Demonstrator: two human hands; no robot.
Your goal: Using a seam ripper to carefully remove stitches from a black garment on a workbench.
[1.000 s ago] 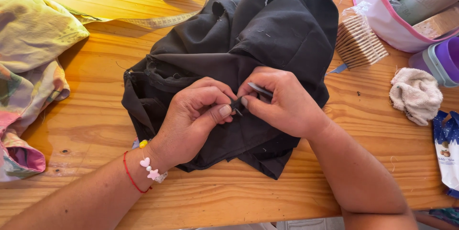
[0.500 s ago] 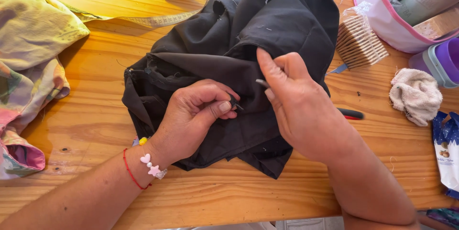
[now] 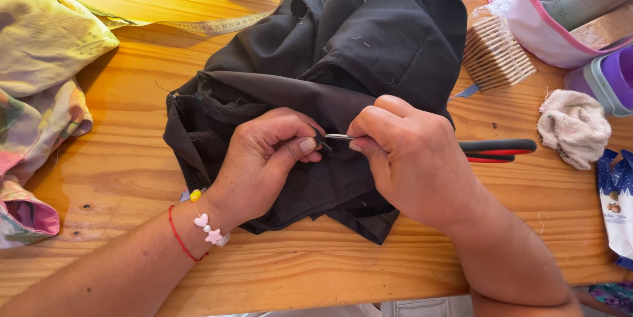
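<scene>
The right hand point(image 3: 412, 159) pinches a slim metal tool point(image 3: 337, 137) between thumb and forefinger; its bright shaft points left, and its tip is hidden where it meets the cloth. The left hand point(image 3: 267, 159) is closed on a small fold of black fabric point(image 3: 369, 47) directly against that tip, thumb pressed over the fold. What the fold contains is too small to make out.

The fabric is a thin, matte woven garment, crumpled in soft ridges with pale lint and thread ends on it; it lies on the table point(image 3: 132, 132) under and beyond both hands. The table is varnished pine with visible grain and knots.

Just right of the right hand, red-and-black handles point(image 3: 501, 149) protrude, the rest concealed by the hand. Farther right lies a nubby cream cloth point(image 3: 573, 126). Beyond the garment runs a yellow tape measure point(image 3: 198, 27). Left of the left hand, a pastel printed fabric point(image 3: 39, 80) is cut off by the frame.
</scene>
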